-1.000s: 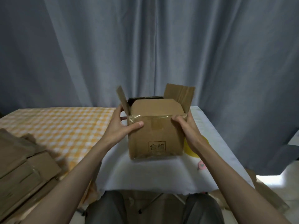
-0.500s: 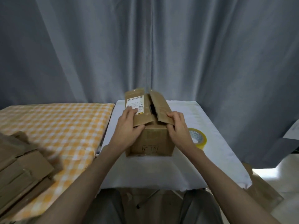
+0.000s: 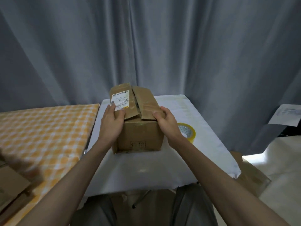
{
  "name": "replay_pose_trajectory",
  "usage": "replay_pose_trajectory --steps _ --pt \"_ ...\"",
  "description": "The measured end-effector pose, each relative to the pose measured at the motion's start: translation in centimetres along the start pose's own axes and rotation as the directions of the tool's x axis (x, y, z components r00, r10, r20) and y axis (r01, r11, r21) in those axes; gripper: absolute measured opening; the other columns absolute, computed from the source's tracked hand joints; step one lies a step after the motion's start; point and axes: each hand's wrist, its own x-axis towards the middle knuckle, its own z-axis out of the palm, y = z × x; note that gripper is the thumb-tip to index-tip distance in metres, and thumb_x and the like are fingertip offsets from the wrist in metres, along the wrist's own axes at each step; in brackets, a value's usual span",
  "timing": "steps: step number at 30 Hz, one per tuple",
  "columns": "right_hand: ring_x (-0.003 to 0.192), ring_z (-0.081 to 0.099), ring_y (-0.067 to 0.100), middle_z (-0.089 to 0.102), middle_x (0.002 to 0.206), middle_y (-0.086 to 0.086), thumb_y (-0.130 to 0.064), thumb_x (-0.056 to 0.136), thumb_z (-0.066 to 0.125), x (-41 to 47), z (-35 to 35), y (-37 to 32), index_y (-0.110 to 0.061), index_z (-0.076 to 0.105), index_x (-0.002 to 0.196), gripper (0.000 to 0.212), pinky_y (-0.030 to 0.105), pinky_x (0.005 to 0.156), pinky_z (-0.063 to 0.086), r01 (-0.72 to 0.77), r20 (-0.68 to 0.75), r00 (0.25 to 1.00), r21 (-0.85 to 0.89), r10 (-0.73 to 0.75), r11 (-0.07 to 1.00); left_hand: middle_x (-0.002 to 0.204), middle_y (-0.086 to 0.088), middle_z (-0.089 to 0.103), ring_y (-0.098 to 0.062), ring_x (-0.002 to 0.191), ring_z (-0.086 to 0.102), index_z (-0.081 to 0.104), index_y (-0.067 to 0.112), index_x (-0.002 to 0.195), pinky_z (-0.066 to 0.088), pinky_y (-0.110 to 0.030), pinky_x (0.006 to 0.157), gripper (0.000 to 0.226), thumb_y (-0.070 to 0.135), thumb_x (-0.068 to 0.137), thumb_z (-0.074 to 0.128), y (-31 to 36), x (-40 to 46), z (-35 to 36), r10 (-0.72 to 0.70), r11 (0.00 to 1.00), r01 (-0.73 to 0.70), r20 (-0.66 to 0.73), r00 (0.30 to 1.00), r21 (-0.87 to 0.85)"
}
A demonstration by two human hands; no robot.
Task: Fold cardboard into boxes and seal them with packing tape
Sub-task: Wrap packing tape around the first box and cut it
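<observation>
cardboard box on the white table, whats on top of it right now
Both top flaps of the cardboard box are folded down, a shipping label on the left one. The left hand and right hand press them. The inside is covered.

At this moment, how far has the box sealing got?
Done: the cardboard box is formed and both top flaps are folded down. In hand: the left hand and right hand press the flaps flat. Left: no fresh tape visibly spans the seam; the tape roll lies untouched beside the box.
</observation>
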Motion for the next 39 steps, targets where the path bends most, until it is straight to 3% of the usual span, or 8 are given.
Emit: replay_pose_trajectory --steps 4,7,12,16,24,26,29,39 --pt "0.11 0.061 0.009 0.065 0.11 -0.018 -0.048 0.09 0.061 3.2 -1.1 -1.9 -0.031 0.058 0.131 0.045 0.021 0.083 0.048 0.038 -0.002 0.999 0.002 -0.038 0.999 0.147 0.002 0.046 -0.018 0.133 0.042 0.041 0.024 0.147 0.031 -0.027 0.099 0.047 0.041 0.103 0.04 1.5 2.6 0.9 0.049 0.998 -0.05 -0.011 0.999 -0.045" --pt "0.115 0.063 0.016 0.068 0.124 -0.005 -0.046 0.09 0.061 7.0 -2.6 -4.1 -0.025 0.059 0.134 0.049 0.034 0.102 0.049 0.063 -0.033 0.998 0.039 -0.062 0.997 0.149 0.002 0.045 -0.018 0.133 0.042 0.04 0.024 0.148 0.033 -0.032 0.108 0.048 0.04 0.103 0.037 4.1 6.1 2.5 0.101 0.992 -0.101 0.008 0.995 -0.075" --pt "0.102 0.066 0.011 0.071 0.113 -0.006 -0.048 0.087 0.062 13.3 -7.5 -4.9 -0.025 0.067 0.124 0.045 0.03 0.089 0.052 0.093 -0.154 0.984 0.026 -0.088 0.995 0.145 0.001 0.05 -0.021 0.132 0.046 0.044 0.023 0.145 0.034 -0.035 0.112 0.046 0.039 0.103 0.036 8.9 11.9 8.3 0.183 0.979 -0.178 0.047 0.982 -0.104" --pt "0.111 0.064 0.015 0.069 0.122 -0.003 -0.056 0.083 0.063 17.4 -12.0 -2.5 -0.02 0.064 0.13 0.059 0.032 0.098 0.051 0.042 -0.245 0.969 -0.01 -0.043 0.999 0.152 -0.002 0.043 -0.022 0.137 0.041 0.037 0.018 0.15 0.029 -0.027 0.111 0.049 0.037 0.105 0.035 10.5 14.7 15.2 0.194 0.979 -0.183 0.139 0.971 -0.088" --pt "0.123 0.055 0.027 0.064 0.13 0.007 -0.041 0.096 0.052 21.7 -15.7 2.3 -0.014 0.062 0.13 0.044 0.041 0.107 0.043 -0.037 -0.274 0.961 -0.297 -0.048 0.954 0.162 -0.008 0.021 -0.029 0.143 0.031 0.016 0.009 0.157 0.027 -0.042 0.118 0.062 0.041 0.105 0.025 10.0 16.6 23.3 0.137 0.982 -0.165 0.26 0.956 0.09" --pt "0.113 0.057 0.029 0.065 0.122 0.011 -0.038 0.098 0.047 21.8 -15.2 2.2 -0.016 0.064 0.116 0.034 0.038 0.095 0.045 -0.013 -0.226 0.969 -0.445 -0.099 0.895 0.165 -0.01 0.009 -0.033 0.144 0.03 0.007 0.006 0.157 0.028 -0.043 0.115 0.065 0.042 0.105 0.023 8.8 16.9 23.3 0.089 0.952 -0.173 0.311 0.946 0.253" --pt "0.119 0.053 0.037 0.055 0.134 0.02 -0.031 0.102 0.038 21.6 -13.9 0.0 -0.009 0.06 0.125 0.04 0.039 0.099 0.043 0.01 -0.172 0.973 -0.629 -0.152 0.777 0.155 -0.016 0.027 -0.037 0.134 0.04 0.021 0.005 0.153 0.035 -0.044 0.108 0.063 0.044 0.104 0.019 8.6 17.8 21.3 0.089 0.885 -0.224 0.325 0.942 0.409" --pt "0.125 0.05 0.033 0.052 0.141 0.013 -0.027 0.102 0.042 12.8 -9.3 -7.7 -0.009 0.047 0.14 0.043 0.048 0.104 0.043 0.163 -0.097 0.93 -0.757 -0.356 0.633 0.131 -0.018 0.057 -0.037 0.116 0.056 0.06 0.007 0.125 0.045 -0.041 0.096 0.053 0.041 0.105 0.025 9.6 12.2 10.0 0.292 0.665 -0.419 0.3 0.908 0.619"
